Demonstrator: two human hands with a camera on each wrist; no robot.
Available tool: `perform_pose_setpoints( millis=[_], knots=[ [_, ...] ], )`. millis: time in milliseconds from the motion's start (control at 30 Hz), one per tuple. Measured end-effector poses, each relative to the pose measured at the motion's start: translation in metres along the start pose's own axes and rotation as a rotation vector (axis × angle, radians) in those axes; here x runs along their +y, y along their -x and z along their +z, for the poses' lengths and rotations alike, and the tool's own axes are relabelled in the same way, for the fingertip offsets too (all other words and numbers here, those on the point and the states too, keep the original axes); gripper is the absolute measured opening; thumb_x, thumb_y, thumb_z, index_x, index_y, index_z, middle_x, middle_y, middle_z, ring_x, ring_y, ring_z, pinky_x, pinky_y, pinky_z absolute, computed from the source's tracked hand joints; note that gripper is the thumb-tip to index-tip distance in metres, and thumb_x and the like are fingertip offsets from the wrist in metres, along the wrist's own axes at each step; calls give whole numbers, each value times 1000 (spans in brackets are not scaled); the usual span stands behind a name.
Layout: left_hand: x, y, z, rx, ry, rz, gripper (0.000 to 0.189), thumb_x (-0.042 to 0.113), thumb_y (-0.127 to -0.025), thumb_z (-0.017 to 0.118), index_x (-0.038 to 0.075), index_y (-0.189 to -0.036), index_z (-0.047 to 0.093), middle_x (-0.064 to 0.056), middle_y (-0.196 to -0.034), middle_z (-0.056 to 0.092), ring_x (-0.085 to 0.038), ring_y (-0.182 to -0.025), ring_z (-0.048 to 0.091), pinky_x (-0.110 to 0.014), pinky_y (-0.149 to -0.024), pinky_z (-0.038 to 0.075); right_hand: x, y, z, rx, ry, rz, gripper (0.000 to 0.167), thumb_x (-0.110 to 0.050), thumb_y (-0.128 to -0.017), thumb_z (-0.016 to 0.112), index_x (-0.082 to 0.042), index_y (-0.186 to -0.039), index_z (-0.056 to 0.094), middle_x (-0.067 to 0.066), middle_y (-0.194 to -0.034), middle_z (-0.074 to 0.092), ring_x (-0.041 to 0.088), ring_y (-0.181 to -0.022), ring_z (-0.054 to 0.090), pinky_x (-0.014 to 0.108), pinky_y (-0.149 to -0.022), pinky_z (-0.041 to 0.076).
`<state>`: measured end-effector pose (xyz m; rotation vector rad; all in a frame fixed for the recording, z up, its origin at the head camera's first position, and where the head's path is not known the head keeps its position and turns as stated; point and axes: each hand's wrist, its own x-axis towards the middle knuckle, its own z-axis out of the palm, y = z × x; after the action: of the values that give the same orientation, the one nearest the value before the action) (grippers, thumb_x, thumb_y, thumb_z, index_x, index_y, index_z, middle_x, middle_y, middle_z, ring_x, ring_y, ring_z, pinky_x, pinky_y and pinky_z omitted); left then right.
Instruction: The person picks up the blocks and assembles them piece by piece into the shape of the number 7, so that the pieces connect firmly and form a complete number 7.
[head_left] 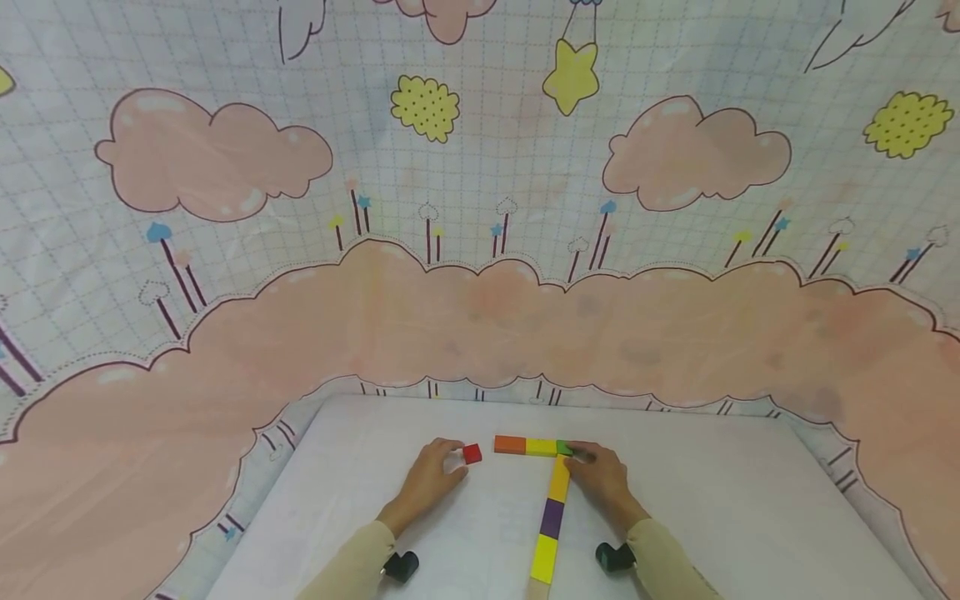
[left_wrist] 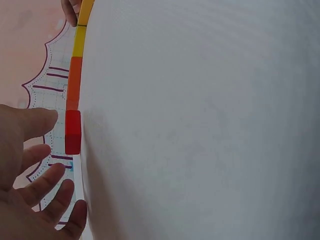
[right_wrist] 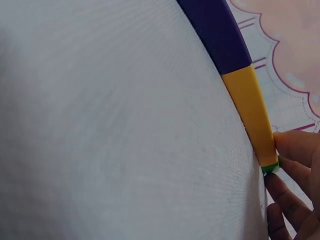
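Observation:
A small red block [head_left: 472,454] lies by itself on the white table. My left hand [head_left: 435,475] is just left of it, thumb and fingers spread; the left wrist view shows a gap between the fingers and the red block [left_wrist: 73,132]. My right hand [head_left: 602,479] holds the green block [head_left: 563,447] at the right end of a short row, its fingers hiding part of it. My right thumb touches the side of an orange-yellow block [right_wrist: 251,115] that meets the green block [right_wrist: 270,167]. Left of the green block are a yellow block [head_left: 541,447] and an orange block [head_left: 510,445].
Below the orange-yellow block, a line of blocks runs toward me: a purple block [head_left: 551,518], a yellow block [head_left: 543,558] and a pale block [head_left: 537,590] at the frame's bottom. A patterned cloth [head_left: 480,325] hangs behind the white table [head_left: 720,500]. Both wrists carry dark devices.

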<state>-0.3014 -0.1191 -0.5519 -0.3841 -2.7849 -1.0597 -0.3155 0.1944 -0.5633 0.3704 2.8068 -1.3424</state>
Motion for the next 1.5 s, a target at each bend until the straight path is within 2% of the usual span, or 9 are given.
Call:
perform_pose_setpoints(
  millis=[333,700,1000,1200,1500],
  knots=[
    [-4,3,0,-47,-43,-66,40,25,-87,74,10,-122,64,-7,-120,64,-27,-116,59,-48,-102,47,-3,1,2,24,24,-41,35,-28,-90,69,-20,-124,68,14,-139,57,38,-133,46,64,-110,31],
    [-4,3,-2,-55,-53,-36,32,21,-87,73,9,-116,68,-5,-111,67,-24,-107,60,-47,-98,49,-1,1,2,22,35,-49,34,-28,-91,69,-21,-124,68,13,-140,57,38,-133,45,64,-110,30],
    [0,0,0,-65,-47,-81,40,25,-85,76,8,-121,66,-7,-117,68,-28,-113,60,-49,-101,48,-1,1,2,20,18,-39,35,-28,-91,68,-21,-125,68,13,-140,56,38,-134,44,65,-110,28],
    [1,-5,4,-52,-34,-89,43,24,-85,76,7,-122,63,-8,-113,68,-26,-107,60,-48,-98,49,1,-1,4,19,8,-15,35,-29,-91,68,-22,-125,68,12,-141,56,37,-135,43,65,-111,28],
    [1,-13,6,-50,18,-127,42,23,-86,75,8,-123,62,-8,-111,66,-23,-100,59,-47,-94,52,2,1,4,18,19,-29,35,-28,-91,68,-20,-125,67,14,-141,56,40,-135,42,67,-110,28]
  ],
)
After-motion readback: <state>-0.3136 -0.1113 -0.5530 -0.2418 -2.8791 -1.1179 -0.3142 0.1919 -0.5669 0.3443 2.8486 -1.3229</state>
